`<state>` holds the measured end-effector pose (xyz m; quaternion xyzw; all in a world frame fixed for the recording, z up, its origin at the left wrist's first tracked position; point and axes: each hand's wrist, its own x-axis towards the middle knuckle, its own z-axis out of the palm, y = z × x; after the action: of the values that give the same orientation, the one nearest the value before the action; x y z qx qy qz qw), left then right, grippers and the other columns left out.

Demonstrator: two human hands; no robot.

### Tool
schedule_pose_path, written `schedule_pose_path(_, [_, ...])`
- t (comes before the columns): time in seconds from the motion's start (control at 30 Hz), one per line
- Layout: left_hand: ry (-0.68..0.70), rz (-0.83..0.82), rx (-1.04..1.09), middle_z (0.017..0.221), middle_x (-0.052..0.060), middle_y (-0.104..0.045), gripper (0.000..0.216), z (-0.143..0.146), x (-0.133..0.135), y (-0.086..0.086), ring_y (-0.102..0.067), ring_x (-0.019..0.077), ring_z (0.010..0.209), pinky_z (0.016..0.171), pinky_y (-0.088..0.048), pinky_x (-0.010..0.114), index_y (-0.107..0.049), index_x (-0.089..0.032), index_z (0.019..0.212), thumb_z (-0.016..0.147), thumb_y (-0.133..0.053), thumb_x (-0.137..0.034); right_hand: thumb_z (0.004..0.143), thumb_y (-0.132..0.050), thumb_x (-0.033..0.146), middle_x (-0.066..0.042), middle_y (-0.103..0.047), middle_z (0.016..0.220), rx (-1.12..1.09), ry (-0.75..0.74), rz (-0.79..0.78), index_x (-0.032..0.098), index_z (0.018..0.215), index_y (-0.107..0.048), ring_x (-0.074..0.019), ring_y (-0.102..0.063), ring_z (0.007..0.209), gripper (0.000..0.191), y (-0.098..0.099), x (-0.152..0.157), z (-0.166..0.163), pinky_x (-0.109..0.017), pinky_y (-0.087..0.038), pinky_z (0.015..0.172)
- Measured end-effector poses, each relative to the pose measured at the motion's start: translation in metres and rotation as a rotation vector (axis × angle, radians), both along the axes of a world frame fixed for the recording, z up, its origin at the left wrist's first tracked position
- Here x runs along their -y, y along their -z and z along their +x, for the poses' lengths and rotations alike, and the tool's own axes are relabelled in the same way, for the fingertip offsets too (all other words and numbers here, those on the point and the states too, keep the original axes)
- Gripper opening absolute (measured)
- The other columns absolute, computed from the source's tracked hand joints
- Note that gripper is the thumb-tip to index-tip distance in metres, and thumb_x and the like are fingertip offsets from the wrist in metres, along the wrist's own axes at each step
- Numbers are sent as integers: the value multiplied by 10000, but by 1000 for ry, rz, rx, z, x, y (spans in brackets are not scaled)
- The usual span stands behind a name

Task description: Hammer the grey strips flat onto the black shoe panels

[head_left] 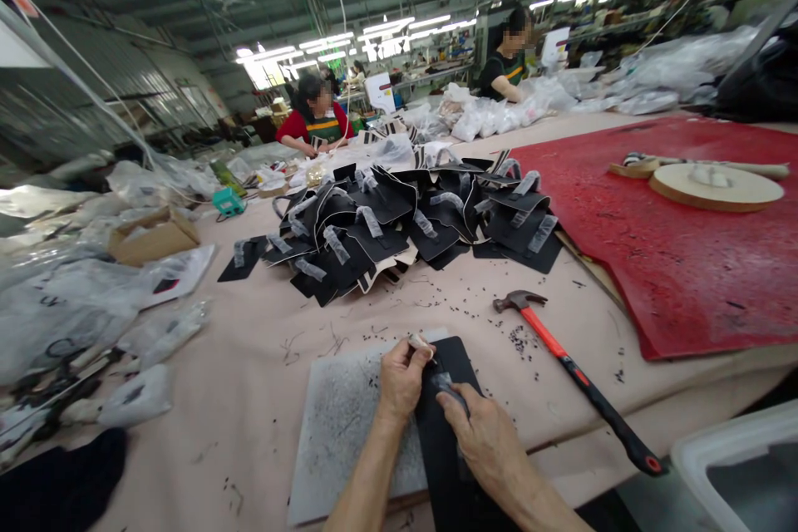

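Black panel point(440, 440) in front of the person, lying over the right part of a pale board point(349, 424) on the surface point(237, 399), near end cut off by the frame. Left hand point(401, 376): grip pinching a small whitish piece point(420, 342) at the panel's far end, too small to say what. Right hand point(486, 432): grip wrapped on the plastic-wrapped strap point(444, 382) of the panel, fingers underneath mostly hidden. Handling, my guess: light, thin, fairly stiff like backed leather, should flex rather than snap; face looks smooth, could scuff. Wrapping probably slips a bit, so hold the strap firmly at its middle, or take the panel by its long edges and keep off the face. Similar panels point(374, 224) heaped loosely beyond, many with wrapped straps. Claw hammer point(568, 367) to the right, touched by neither hand; red mat point(698, 266) past it, small dark bits point(520, 341) scattered near the hammer head.
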<state>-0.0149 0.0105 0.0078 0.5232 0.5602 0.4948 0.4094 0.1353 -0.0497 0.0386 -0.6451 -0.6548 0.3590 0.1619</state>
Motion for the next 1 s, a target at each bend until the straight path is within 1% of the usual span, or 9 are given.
schedule_pose_path(0.17, [10,30,-73,824,48,-765,201,2,1,3,-694,190,756,725,-529,276,-725,-177,861,863,-628,-353,1002,-354,445,-140,-752,957,16,-14,-5,163,1187,-647,-285,-714,964,446,-2,0,1,-349,-491,829])
schedule_pose_path(0.43, [19,55,-132,837,41,-771,180,6,2,-1,-708,187,758,722,-536,266,-725,-190,867,871,-611,-329,1006,-342,438,-160,-750,957,-1,-20,8,142,1192,-640,-292,-713,933,459,0,0,1,-348,-480,797])
schedule_pose_path(0.6, [19,119,-249,851,30,-768,144,8,6,1,-711,180,773,731,-531,256,-710,-202,885,891,-587,-277,995,-369,480,-142,-733,1047,-92,-75,27,158,1237,-618,-261,-692,994,474,-8,4,8,-330,-479,850])
schedule_pose_path(0.7, [19,185,-346,835,26,-756,134,10,9,1,-703,176,755,746,-524,261,-700,-208,886,909,-578,-260,1012,-329,468,-120,-691,1138,-63,-101,166,191,1224,-615,-237,-653,1052,451,-8,-1,34,-334,-468,908])
schedule_pose_path(0.77, [27,218,-395,821,25,-747,133,11,11,1,-700,178,751,759,-523,266,-697,-212,880,913,-571,-240,1002,-358,433,-162,-643,1185,132,-27,315,151,1220,-595,-278,-613,1087,428,-2,-9,64,-392,-454,937])
schedule_pose_path(0.83, [44,245,-422,831,30,-746,132,12,11,1,-700,182,761,773,-525,269,-695,-214,880,910,-567,-222,953,-453,377,-220,-602,1190,393,75,414,100,1211,-570,-343,-579,1081,397,7,-20,100,-463,-449,909])
schedule_pose_path(0.9, [57,268,-433,857,36,-748,129,13,11,2,-701,187,783,791,-527,273,-693,-215,896,908,-565,-212,896,-514,302,-226,-598,1095,524,151,378,97,1101,-587,-353,-577,990,299,16,-31,132,-463,-455,826])
schedule_pose_path(0.93, [61,274,-435,862,37,-747,130,13,11,2,-700,188,788,794,-528,273,-691,-215,903,908,-561,-208,872,-524,260,-199,-598,1022,477,197,303,117,1016,-588,-327,-577,929,213,18,-36,145,-435,-455,783])
schedule_pose_path(1.0, [68,276,-439,860,37,-742,134,13,10,3,-696,187,788,791,-527,272,-684,-214,907,909,-552,-197,820,-530,193,-111,-572,842,209,281,82,169,845,-543,-246,-561,782,37,16,-45,159,-357,-446,691])
